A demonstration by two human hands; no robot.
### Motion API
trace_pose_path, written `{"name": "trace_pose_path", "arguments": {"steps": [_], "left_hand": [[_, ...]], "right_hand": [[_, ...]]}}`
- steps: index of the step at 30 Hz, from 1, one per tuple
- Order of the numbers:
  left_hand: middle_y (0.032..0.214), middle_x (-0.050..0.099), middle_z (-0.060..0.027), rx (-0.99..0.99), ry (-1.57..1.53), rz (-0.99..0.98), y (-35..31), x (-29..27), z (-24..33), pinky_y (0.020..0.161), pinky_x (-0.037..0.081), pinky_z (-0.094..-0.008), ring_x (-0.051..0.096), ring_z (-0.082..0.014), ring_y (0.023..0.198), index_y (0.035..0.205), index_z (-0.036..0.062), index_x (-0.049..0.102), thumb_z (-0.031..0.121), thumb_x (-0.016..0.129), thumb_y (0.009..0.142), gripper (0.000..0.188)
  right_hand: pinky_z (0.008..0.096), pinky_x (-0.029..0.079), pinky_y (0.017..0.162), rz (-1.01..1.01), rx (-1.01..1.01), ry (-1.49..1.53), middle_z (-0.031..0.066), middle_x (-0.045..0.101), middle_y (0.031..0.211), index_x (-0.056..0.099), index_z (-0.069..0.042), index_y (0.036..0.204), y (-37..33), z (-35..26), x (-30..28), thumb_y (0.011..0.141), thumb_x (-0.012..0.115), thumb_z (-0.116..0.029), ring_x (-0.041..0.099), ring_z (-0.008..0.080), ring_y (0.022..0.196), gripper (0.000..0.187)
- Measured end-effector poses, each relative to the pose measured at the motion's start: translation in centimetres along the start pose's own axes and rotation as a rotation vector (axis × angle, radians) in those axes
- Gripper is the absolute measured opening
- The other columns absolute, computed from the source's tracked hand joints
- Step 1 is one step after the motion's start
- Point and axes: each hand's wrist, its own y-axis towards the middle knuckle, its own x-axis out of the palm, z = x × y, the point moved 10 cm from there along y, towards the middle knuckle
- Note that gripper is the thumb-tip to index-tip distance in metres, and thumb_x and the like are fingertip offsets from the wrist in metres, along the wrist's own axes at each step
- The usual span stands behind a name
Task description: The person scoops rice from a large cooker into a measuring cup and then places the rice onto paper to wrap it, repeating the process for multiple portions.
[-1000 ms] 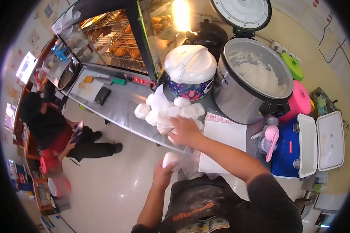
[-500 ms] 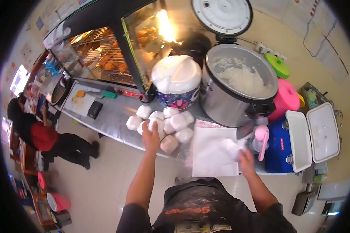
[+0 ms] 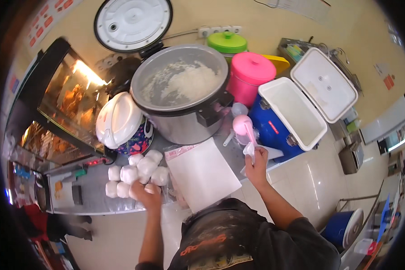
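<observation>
Several round, white paper-wrapped bundles (image 3: pixel 146 166) are heaped on the metal counter at left centre. My left hand (image 3: pixel 146 197) is at the near side of the heap, its fingers curled over a wrapped bundle (image 3: pixel 135 191) that they partly hide. In my right hand (image 3: pixel 256 167) is a crumpled white cloth or paper (image 3: pixel 249 150), pinched close to the handle of a pink scoop (image 3: pixel 243 125). A stack of white wrapping paper (image 3: pixel 204 173) lies between my hands. Behind it stands a large rice cooker (image 3: pixel 180 103) with its lid up and white rice (image 3: pixel 193 82) inside.
Left of the cooker are a lidded white pot (image 3: pixel 118 119) and a lit glass food warmer (image 3: pixel 72 105). To the right stand a pink canister (image 3: pixel 249 74) and an open blue cooler box (image 3: pixel 267 123). Another person (image 3: pixel 36 222) is at the far left.
The view has swung to the right. My left hand has moved from the top of the heap to its near side. My right hand has left the paper stack with the crumpled white piece.
</observation>
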Motion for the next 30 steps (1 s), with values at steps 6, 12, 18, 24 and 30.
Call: {"name": "trace_pose_path", "arguments": {"steps": [6, 12, 18, 24, 30], "left_hand": [[0.141, 0.051, -0.0133, -0.208, -0.83, -1.069, -8.5, 14.3, 21.2, 0.098, 0.053, -0.0393, 0.057, -0.0252, 0.12, 0.155, 0.0064, 0.032, 0.022, 0.071, 0.096, 0.072], [0.15, 0.05, -0.0128, -0.939, -1.606, -1.374, -13.5, 15.5, 30.2, 0.115, 0.041, -0.0428, 0.049, -0.0269, 0.139, 0.154, 0.0055, 0.034, 0.032, 0.038, 0.112, 0.05], [0.148, 0.053, -0.0124, -0.94, -1.301, -1.439, -16.7, 17.2, 35.8, 0.114, 0.042, -0.044, 0.052, -0.0284, 0.136, 0.151, 0.0063, 0.04, 0.052, 0.023, 0.111, 0.063], [0.151, 0.05, -0.013, -0.983, -1.046, -1.865, -21.0, 21.7, 41.9, 0.112, 0.04, -0.0384, 0.05, -0.0269, 0.138, 0.153, 0.0019, 0.038, 0.076, 0.022, 0.1, 0.093], [0.143, 0.057, -0.0185, -0.415, -0.247, -1.594, -19.3, 26.0, 37.8, 0.103, 0.04, -0.0408, 0.055, -0.0274, 0.127, 0.145, -0.0054, 0.047, 0.083, 0.018, 0.096, 0.105]], "right_hand": [[0.0292, 0.05, 0.093, -0.198, 0.544, 0.968, 0.0047, 0.064, 0.108, 0.056, -0.002, 0.125, -2.9, -2.1, -1.6, 0.097, 0.057, -0.002, 0.062, 0.0116, 0.103, 0.029], [0.0448, 0.045, 0.101, -0.031, 0.058, 0.42, 0.0187, 0.058, 0.118, 0.048, 0.0, 0.133, -3.6, -6.9, -6.6, 0.091, 0.061, -0.005, 0.058, 0.0321, 0.113, 0.044], [0.0523, 0.044, 0.103, -0.125, -0.303, -0.072, 0.0218, 0.057, 0.133, 0.05, -0.001, 0.135, -6.5, -6.2, -12.1, 0.087, 0.074, -0.028, 0.058, 0.0436, 0.116, 0.06], [0.0502, 0.05, 0.097, -0.341, -0.202, 0.281, 0.0216, 0.064, 0.121, 0.06, -0.004, 0.126, -3.4, 3.3, -14.2, 0.095, 0.07, -0.028, 0.062, 0.041, 0.111, 0.041], [0.0388, 0.054, 0.085, -0.219, 0.396, 0.592, 0.0118, 0.069, 0.103, 0.063, -0.004, 0.12, 0.0, 27.8, -21.3, 0.102, 0.062, -0.028, 0.069, 0.0236, 0.092, 0.031]]}}
